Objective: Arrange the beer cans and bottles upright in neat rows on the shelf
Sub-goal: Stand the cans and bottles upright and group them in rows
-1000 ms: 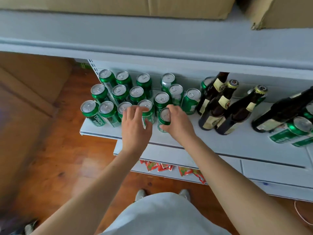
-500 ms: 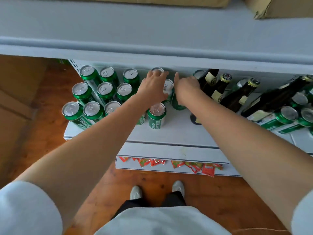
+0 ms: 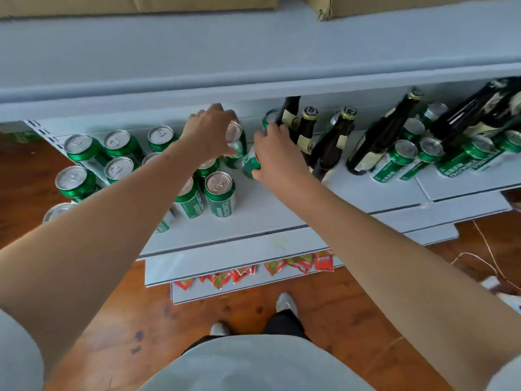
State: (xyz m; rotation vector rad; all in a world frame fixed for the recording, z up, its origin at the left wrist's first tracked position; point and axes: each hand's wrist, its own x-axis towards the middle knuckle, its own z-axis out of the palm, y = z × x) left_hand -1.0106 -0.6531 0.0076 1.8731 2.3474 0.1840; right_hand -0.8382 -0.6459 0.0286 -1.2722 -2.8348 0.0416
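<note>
Nearest the camera are a pale shirt front point(image 3: 253, 365), two shoes point(image 3: 286, 301) and a wooden floor point(image 3: 352, 300). Just beyond the shoes, red snack packets point(image 3: 298, 262) line the edge of a low white shelf. Above that is the white shelf point(image 3: 267, 210) that carries the beer. At its front stands an upright green can point(image 3: 220, 193), touching a second upright can point(image 3: 189, 200) on its left; more green cans point(image 3: 84, 149) stand in rows toward the left end, partly hidden by the left forearm. Farther in, the left hand point(image 3: 210, 134) reaches over the rows with its fingers curled down around the top of a can point(image 3: 235, 138) at the back. Just beside it, the right hand point(image 3: 275, 153) grips a green can point(image 3: 251, 165) by its side, fingers wrapped around it; that can looks tilted. Right of this hand, brown bottles point(image 3: 307, 131) stand close together near the back wall, some leaning. Farther right, larger dark bottles point(image 3: 383, 136) lean over a cluster of cans point(image 3: 400, 159) that lie or tilt on the shelf. Over everything runs an upper grey shelf point(image 3: 253, 57) holding cardboard boxes point(image 3: 135, 4).
</note>
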